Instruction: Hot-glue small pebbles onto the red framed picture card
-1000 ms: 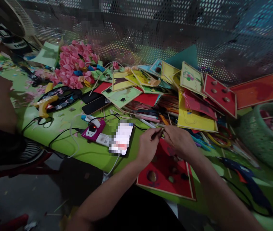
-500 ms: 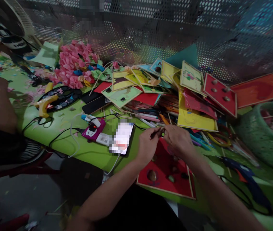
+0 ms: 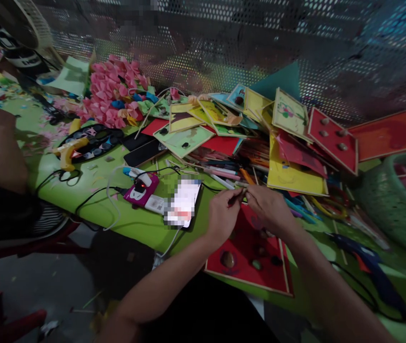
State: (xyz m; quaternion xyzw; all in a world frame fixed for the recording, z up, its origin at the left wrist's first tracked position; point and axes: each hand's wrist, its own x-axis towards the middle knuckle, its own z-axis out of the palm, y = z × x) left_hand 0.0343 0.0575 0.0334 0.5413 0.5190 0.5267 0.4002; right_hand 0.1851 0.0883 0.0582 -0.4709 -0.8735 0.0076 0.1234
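Stick (image 3: 237, 196) unmoved, spanning left grip (image 3: 223, 215) and right grip (image 3: 269, 209).

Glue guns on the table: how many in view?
2. The yellow glue gun lies at the left, against the dark palette. The blue glue gun lies at the right, in front of the green basket. The card pile may hide more.

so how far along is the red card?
Done: red card has stones on it and wood strips along its near and right edges. In hand: left hand and right hand pinch a thin stick above it. Left: stick is not on the card yet; glue gun lies apart at right.
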